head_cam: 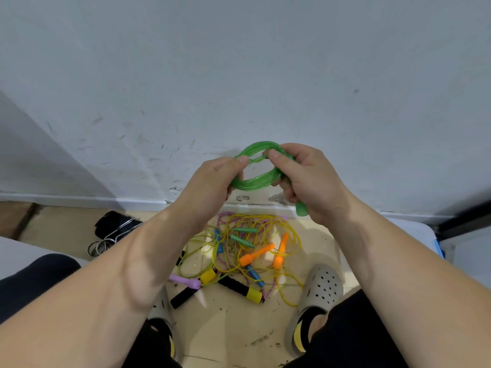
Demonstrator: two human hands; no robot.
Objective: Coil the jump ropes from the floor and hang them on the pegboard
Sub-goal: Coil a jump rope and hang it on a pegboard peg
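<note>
1. Both forearms are seen bare from the frame's lower edge up to the left hand (212, 179) and the right hand (310, 179).
2. Black cloth is worn over the left leg (34, 277) and the right leg (353, 328).
3. A grey right clog (321, 288) is worn, its top pierced by rows of round holes.
4. A matching grey left clog (160, 312) is largely hidden behind the forearm.
5. Black-and-yellow fabric (299, 338) is seen at the open heel of each clog; whether it is sock or lining cannot be told.

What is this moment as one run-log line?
phase: coiling | left hand: grips green rope coil | right hand: grips coil | floor: tangled ropes | pegboard: not in view
</note>
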